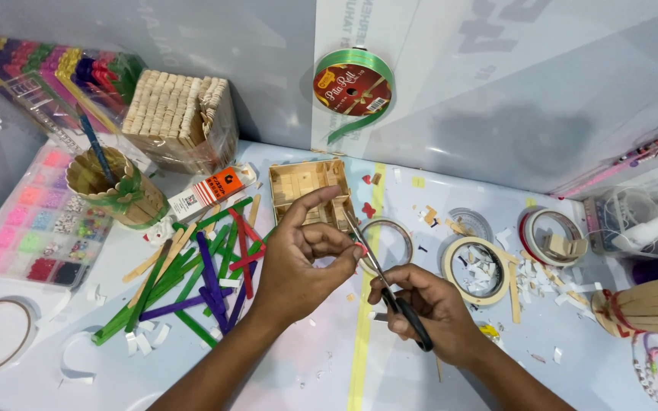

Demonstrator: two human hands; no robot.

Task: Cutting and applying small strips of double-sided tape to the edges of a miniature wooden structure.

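Head view, craft table (pixel 420 365). Left hand (pixel 298 262): grip pinching a small red paper scrap (pixel 362 249). Right hand (pixel 428 308): grip closed through black-handled scissors (pixel 384 283), blades at the scrap. Small red cutouts (pixel 368 209) already lie beside the stick-built tray (pixel 310 190); cutting unfinished.

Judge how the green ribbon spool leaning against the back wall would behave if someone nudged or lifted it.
The ribbon spool stands on its round edge against the wall, so a nudge would probably roll or topple it. It looks like thin ribbon wound on a flat reel, so it is likely light for its size. A loose green tail hangs below it and would probably flop and unwind when lifted.
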